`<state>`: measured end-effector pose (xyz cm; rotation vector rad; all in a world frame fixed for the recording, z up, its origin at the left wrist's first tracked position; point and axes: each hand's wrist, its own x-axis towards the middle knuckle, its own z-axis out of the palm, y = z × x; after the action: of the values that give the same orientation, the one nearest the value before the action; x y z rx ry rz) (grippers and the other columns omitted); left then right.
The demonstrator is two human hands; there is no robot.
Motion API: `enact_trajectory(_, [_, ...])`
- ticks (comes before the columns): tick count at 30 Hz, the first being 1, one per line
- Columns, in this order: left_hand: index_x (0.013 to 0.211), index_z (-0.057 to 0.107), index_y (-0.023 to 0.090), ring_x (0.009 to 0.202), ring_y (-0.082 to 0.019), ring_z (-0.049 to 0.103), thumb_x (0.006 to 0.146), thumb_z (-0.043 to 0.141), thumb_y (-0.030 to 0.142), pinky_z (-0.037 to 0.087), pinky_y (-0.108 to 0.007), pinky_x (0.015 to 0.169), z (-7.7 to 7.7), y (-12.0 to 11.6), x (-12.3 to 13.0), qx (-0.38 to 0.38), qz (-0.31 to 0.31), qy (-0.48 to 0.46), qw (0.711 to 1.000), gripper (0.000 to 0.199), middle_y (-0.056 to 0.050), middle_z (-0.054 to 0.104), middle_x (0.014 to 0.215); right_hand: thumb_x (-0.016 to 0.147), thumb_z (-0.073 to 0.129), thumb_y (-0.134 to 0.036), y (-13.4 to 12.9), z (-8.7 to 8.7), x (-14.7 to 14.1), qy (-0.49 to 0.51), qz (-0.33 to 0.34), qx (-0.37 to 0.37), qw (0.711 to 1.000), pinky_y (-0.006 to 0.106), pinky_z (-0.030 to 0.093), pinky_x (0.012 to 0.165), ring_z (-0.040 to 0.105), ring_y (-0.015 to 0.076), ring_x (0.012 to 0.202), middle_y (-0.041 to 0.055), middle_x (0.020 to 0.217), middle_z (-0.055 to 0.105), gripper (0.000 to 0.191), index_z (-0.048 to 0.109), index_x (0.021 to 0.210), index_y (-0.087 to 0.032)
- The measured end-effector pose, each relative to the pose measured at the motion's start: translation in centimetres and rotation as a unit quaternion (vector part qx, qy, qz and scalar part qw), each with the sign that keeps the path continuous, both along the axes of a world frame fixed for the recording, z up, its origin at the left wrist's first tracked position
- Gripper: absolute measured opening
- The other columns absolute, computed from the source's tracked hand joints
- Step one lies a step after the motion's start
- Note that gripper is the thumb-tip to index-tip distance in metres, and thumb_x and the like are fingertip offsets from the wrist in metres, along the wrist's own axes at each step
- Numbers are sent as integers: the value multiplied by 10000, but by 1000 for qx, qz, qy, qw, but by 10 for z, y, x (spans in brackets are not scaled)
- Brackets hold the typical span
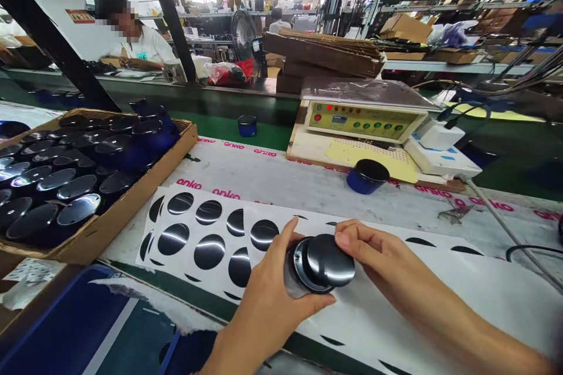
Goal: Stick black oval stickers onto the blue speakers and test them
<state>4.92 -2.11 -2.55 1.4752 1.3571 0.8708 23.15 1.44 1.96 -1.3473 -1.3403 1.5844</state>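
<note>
My left hand [268, 287] is wrapped round a small round cup-like part [299, 263], its rimmed end turned up toward me. Between the thumb and fingers of my right hand [373, 249] is the edge of a glossy black disc [332, 261]. The disc overlaps the right side of the part's round end, leaving its left rim showing. Beneath both hands lie white sheets [272, 214] bearing rows of black round stickers [209, 252].
A cardboard box [145, 187] of dark round parts stands at the left. Behind the sheets are a dark blue cup [367, 179] and a control box [365, 123] with buttons. Another blue cup [247, 126] sits on the green surface. A person [141, 47] sits across at the back left.
</note>
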Motion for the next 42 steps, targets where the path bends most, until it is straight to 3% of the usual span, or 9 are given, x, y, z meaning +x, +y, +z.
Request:
enact_trajectory(3, [1392,249,438,1205,-214,507,646,812,255,370,-398,1049,1,-1,-1,-3,1,4,1000,952,29,528,1295,823,619,-467,-2,-8,-9,31,-1,-35,999,262,356,663,421,146,748,-3,796,479,296,560,738,-189])
enact_trajectory(9, [1381,280,442,1215,-214,506,656,808,274,391,-391,1037,1,-2,-1,22,0,20,1000,913,37,523,1321,825,618,-482,-2,-10,-13,34,-2,-21,999,252,373,690,448,134,763,-11,826,477,326,544,699,-191])
enact_trajectory(22, [1370,308,412,1218,-206,512,665,806,286,414,-356,1027,3,-1,-1,29,-4,29,999,872,33,527,1328,850,581,-439,-1,-10,-16,-72,7,120,990,286,451,725,535,167,800,11,818,517,313,503,654,-208])
enact_trajectory(32, [1331,397,409,1181,-221,544,613,817,171,426,-371,1010,9,-4,5,-10,48,-13,999,864,39,582,1260,876,545,-410,-2,-14,-14,-95,15,134,986,291,428,716,533,160,804,3,845,503,294,470,668,-215])
enact_trajectory(42, [1360,359,396,1212,-229,530,647,809,214,425,-379,1029,3,-4,2,25,26,5,999,863,15,568,1290,879,510,-382,-2,-10,-15,-161,26,175,971,297,419,678,523,157,749,8,809,523,279,446,663,-218])
